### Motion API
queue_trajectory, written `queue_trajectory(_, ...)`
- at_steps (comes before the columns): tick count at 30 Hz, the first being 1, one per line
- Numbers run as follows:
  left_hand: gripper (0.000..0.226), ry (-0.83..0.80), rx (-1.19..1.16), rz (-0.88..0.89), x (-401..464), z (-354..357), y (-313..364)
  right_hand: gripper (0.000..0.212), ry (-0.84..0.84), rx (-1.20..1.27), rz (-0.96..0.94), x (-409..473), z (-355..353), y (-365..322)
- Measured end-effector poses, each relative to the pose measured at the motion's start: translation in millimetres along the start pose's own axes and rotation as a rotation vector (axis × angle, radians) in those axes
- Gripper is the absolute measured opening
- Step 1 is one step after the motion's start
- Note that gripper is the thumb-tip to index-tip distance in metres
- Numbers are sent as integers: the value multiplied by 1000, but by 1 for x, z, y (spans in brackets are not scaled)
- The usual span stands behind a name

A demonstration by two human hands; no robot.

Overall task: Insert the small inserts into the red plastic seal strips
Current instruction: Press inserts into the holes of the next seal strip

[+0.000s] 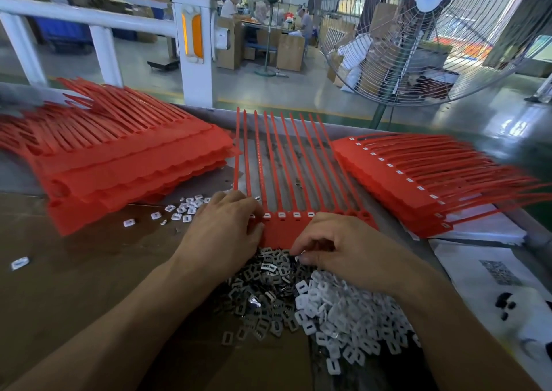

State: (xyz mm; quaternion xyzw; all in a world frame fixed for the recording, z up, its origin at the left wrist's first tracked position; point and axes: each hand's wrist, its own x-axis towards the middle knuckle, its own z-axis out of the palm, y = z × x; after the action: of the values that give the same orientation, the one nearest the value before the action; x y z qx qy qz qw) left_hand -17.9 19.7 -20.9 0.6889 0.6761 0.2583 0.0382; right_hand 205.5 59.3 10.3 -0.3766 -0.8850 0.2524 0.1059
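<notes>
Left hand [222, 226] pinching seal strip [286, 181] heads at table [74, 271] centre; right hand [343, 247] fingertips curled together, picking in insert pile [313, 307].

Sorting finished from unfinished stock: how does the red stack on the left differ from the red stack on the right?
The left stack shows no white inserts; the right stack has a white insert in each visible head. The left stack's tails point up and left, the right stack's to the right. Both are red seal strips joined side by side in sheets.
</notes>
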Motion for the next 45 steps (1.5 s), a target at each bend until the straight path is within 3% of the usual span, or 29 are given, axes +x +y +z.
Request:
queue_trajectory(7,26,-11,0,2,0,0,-1,10,42,46,55,-2,1,3)
queue_trajectory(24,26,-20,-9,2,-1,-2,1,18,376,390,50,0,3,8)
queue_trajectory(33,25,-18,-7,-3,-1,-3,2,25,456,379,56,1,6,5)
queue_trajectory(38,24,-15,-13,2,-2,-3,1,12,532,374,76,3,7,9)
queue_trajectory(45,24,-15,-13,7,-1,-2,0,8,514,601,92,6,4,20)
